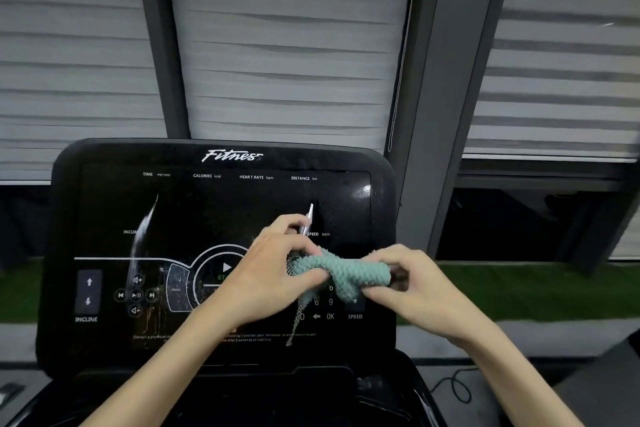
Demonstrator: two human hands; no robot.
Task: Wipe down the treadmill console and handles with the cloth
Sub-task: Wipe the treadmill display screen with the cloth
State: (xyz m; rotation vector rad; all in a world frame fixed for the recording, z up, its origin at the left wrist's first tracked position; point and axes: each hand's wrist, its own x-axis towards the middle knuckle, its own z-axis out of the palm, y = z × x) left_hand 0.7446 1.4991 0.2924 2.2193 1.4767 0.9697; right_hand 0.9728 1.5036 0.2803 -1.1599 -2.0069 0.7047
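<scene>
Closest to us is the black ledge (242, 388) under the screen, with both our bare forearms reaching over it. Our left hand (273, 274) pinches the left end of the teal cloth (346, 270), thumb underneath and fingers curled over the top, one finger poking up higher than the rest. Our right hand (415, 279) has the other end, fingers curled tight together around it. So the cloth is bunched into a little roll stretched between the two hands, sitting in front of the lower right part of the treadmill console (207, 204), right over the number keys (can't tell if it's actually touching the glass). The console is glossy black, with a play button in the middle, incline arrows on the left and droplets and wet streaks across the surface. Off to the right a thin black cable (453, 385) loops on the floor. Further back there's a strip of green turf (519, 291), then a dark window post (429, 114) and pale blinds (287, 45) filling the background.
</scene>
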